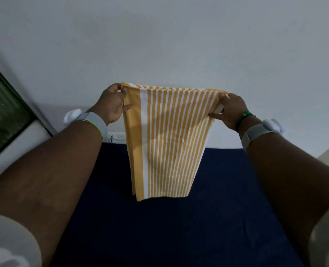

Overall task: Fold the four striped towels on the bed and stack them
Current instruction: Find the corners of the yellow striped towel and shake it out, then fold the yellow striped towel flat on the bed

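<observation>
A yellow-and-white striped towel point(165, 143) hangs in the air in front of me, doubled over, its lower edge hovering above the dark blue bed point(159, 228). My left hand point(113, 105) pinches the towel's top left corner. Its top right corner is pinched by my right hand point(229, 110). The top edge is stretched between the two hands. No other striped towel shows in this view.
A white wall point(179, 45) rises behind the bed, with a socket strip point(117, 136) low on it. A window with a green screen point(3, 112) is at the left. Both wrists wear grey bands.
</observation>
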A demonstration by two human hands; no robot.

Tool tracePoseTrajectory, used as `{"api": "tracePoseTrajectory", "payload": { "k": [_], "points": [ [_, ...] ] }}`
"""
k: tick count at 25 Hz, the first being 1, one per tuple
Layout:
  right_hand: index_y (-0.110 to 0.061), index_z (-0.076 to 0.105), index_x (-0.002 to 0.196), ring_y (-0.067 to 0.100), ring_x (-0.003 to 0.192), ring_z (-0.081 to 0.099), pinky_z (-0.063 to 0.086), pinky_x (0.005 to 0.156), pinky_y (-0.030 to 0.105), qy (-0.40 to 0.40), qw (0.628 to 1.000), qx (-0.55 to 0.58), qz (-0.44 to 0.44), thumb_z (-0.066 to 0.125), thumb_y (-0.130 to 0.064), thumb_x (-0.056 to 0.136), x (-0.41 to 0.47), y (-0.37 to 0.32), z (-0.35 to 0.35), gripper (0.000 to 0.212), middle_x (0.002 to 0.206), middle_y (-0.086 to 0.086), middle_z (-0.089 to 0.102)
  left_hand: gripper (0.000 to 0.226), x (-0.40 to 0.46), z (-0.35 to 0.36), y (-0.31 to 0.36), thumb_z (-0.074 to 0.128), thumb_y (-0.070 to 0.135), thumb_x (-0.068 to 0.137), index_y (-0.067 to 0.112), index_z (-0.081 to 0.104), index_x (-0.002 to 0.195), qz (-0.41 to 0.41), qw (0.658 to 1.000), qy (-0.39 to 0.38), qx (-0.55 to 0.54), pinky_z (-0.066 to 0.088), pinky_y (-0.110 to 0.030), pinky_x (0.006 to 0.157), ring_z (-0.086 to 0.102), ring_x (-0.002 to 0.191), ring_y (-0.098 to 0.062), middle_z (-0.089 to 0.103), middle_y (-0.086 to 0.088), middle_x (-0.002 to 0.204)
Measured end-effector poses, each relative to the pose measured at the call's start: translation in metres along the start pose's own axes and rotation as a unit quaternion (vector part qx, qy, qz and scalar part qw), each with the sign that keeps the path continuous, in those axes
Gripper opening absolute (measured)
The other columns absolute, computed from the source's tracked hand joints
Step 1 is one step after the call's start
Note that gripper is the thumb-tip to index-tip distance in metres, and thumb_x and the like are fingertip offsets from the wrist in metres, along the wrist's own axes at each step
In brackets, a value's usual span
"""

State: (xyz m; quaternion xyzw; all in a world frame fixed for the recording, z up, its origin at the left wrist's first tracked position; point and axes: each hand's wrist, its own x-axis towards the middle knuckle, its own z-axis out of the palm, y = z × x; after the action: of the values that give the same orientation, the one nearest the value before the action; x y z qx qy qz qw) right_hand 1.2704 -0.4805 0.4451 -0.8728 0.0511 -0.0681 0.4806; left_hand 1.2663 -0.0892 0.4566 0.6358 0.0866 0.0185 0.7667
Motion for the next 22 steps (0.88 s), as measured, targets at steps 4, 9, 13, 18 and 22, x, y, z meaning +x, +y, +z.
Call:
{"api": "tracePoseTrajectory", "payload": {
  "k": [4,9,13,18,22],
  "points": [
    [0.0,0.043,0.144,0.044,0.122,0.05,0.04,0.106,0.047,0.052,0.985,0.156,0.054,0.072,-0.041,0.091,0.037,-0.023,0.007,0.073,0.13,0.026,0.053,0.013,0.027,0.011,0.008,0.055,0.012,0.105,0.022,0.063,0.104,0.066,0.998,0.003,-0.023,0.054,-0.05,0.101,0.065,0.122,-0.026,0.066,-0.002,0.11],
    [0.003,0.05,0.136,0.028,0.109,0.062,0.053,0.102,0.052,0.027,0.926,0.377,0.01,0.069,-0.024,0.081,0.033,-0.026,0.017,0.064,0.108,0.006,0.062,0.015,0.041,0.009,0.014,0.055,0.008,0.104,0.013,0.063,0.116,0.146,0.987,-0.037,-0.051,0.052,-0.05,0.105,0.059,0.13,-0.034,0.065,-0.012,0.119],
    [-0.012,0.068,0.111,0.033,0.118,0.064,0.056,0.096,0.05,-0.01,0.953,0.302,-0.017,0.077,-0.055,0.08,-0.014,0.015,0.023,0.054,0.119,0.016,0.068,0.021,0.008,-0.013,-0.034,0.053,-0.002,0.101,0.003,0.059,0.121,0.119,0.99,-0.065,-0.047,0.053,-0.047,0.104,0.06,0.122,-0.037,0.058,-0.021,0.123],
    [-0.018,0.065,0.094,0.024,0.096,0.062,0.054,0.093,0.059,-0.024,0.985,0.169,0.038,0.066,-0.067,0.085,-0.097,0.152,0.059,0.05,0.098,0.011,0.066,0.023,-0.08,-0.054,-0.159,0.047,-0.008,0.101,-0.003,0.06,0.119,-0.034,0.997,-0.065,-0.036,0.059,-0.035,0.096,0.063,0.113,-0.031,0.069,-0.019,0.117],
    [-0.018,0.064,0.096,0.024,0.091,0.061,0.053,0.082,0.052,-0.088,0.989,0.031,0.111,0.058,-0.04,0.099,-0.18,0.251,0.084,0.024,0.097,0.009,0.065,0.028,-0.159,-0.076,-0.266,0.053,-0.005,0.1,-0.003,0.06,0.127,-0.181,0.983,-0.022,0.02,0.058,-0.032,0.094,0.058,0.125,-0.039,0.064,-0.024,0.128]
  ]
}}
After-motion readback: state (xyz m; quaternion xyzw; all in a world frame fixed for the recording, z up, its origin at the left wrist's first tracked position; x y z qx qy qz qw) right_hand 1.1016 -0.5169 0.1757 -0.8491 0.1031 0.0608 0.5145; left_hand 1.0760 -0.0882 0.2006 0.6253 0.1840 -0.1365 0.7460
